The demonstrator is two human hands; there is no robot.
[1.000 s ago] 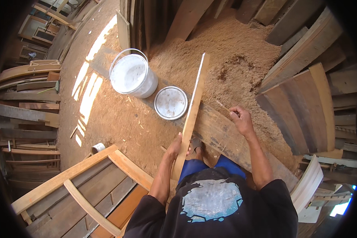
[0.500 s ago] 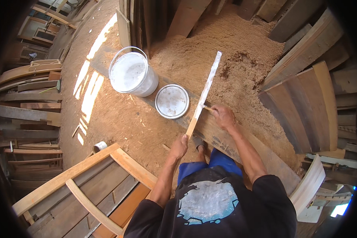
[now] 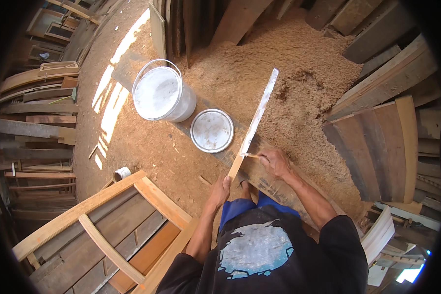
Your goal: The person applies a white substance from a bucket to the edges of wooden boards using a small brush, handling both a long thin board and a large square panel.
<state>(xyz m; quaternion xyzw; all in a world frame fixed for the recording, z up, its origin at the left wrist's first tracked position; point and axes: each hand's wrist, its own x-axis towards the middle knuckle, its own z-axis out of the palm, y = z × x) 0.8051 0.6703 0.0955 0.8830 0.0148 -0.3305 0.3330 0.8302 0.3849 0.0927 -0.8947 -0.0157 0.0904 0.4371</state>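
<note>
I am crouching over a floor deep in sawdust (image 3: pixel 299 63), which is piling up across the upper middle of the frame, with dark planks (image 3: pixel 377 137) leaning along the right edge. A pale wooden frame (image 3: pixel 147 196) is lying at the lower left. A white bucket (image 3: pixel 159 93) of white paste is standing upper left of centre, and its round lid (image 3: pixel 211 130) is lying just beside it, toward the middle.

The wooden strip (image 3: pixel 255 122) is running on a slant from centre frame up toward the sawdust heap, its upper face already looking whitened for most of its length and bare at the near end. My left hand (image 3: pixel 221 188) is closing around that bare lower end, steadying it. My right hand (image 3: pixel 274 161) is pinching a thin stick (image 3: pixel 252 156) whose tip is touching the strip's edge just right of centre.

To do this well, I judge I should be keeping the left grip firm so the strip is not twisting, and drawing the stick along in even strokes so the coat is spreading thin and reaching the bare part near my fingers.
</note>
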